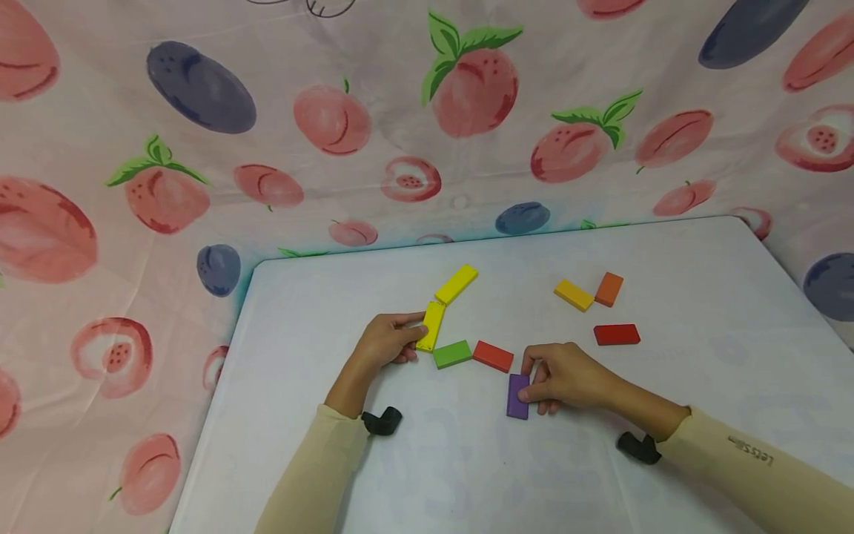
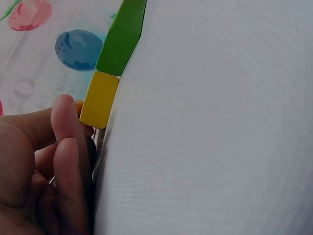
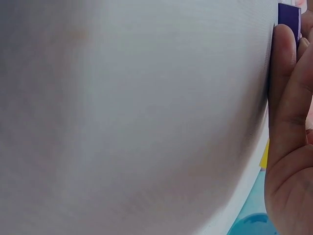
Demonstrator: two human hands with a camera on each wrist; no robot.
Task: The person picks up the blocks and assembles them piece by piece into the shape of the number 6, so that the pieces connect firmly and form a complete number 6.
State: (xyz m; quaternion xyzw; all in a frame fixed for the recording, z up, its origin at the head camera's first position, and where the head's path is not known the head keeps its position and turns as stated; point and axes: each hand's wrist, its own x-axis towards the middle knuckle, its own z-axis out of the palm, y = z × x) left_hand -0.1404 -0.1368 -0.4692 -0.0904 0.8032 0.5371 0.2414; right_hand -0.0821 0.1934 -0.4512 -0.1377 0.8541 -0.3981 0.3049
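In the head view my left hand [image 1: 389,338] holds a yellow block [image 1: 434,323], its thumb on the block and its index finger at the left side. The left wrist view shows that block's end face [image 2: 100,100] touching a green block [image 2: 122,41]. My right hand [image 1: 567,377] pinches a purple block [image 1: 514,397] by its right side, between thumb and index finger. Between the hands, the green block meets a red block [image 1: 493,356], forming a bent line. The purple block stands just below the red one's right end. Another yellow block [image 1: 457,284] continues the line at the far end.
At the right of the white table [image 1: 707,415] lie a yellow-orange block [image 1: 574,295], an orange block [image 1: 608,289] and a second red block [image 1: 617,334]. Fruit-printed cloth [image 1: 373,67] hangs behind the table. A black wrist device [image 1: 383,421] projects beside the left sleeve.
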